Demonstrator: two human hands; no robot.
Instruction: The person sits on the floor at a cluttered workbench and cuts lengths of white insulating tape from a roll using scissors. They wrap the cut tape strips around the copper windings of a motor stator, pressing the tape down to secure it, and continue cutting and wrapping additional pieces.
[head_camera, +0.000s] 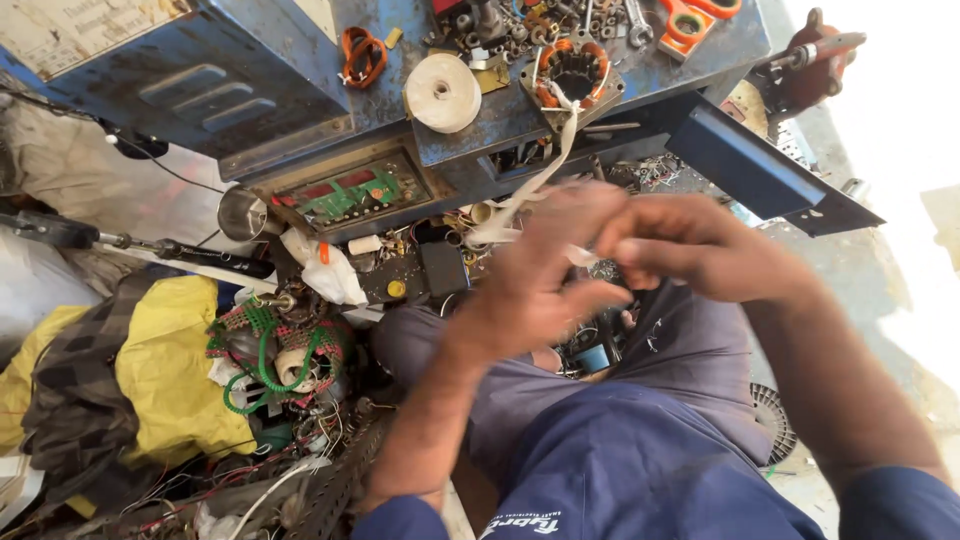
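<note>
— Tape, the white cloth strip (540, 170), is what we have in hand; where do we start?

— At the far left. We see a yellow sack (165, 370) with a dark checked cloth (70, 400) thrown over it, and just beside it a tangle of green and white wires (275, 360) round a wound coil.

— And above that?

— A blue metal bench (250, 70) runs across the top. On it we find an orange wire loop (362, 55), then a roll of white tape (442, 92), then a motor stator (572, 75) with orange-lined slots. The strip comes out of that stator and hangs down to our hands.

— How do our hands stand?

— Our left hand (535, 275) is blurred. Its fingers look partly spread and the strip crosses it near the thumb, but we cannot tell whether it truly grips. Our right hand (690, 245) is curled, its fingertips pinched on the strip's lower end, just beside the left hand.

— So the strip is where?

— Stretched between the stator on the bench and our two hands, which hover above our lap in blue trousers (620, 450).

— Anything further right?

— Orange-handled scissors (695, 20) at the bench's top edge, a blue drawer flap (770, 170) jutting out, and a round fan grille (772, 420) on the pale floor.
</note>
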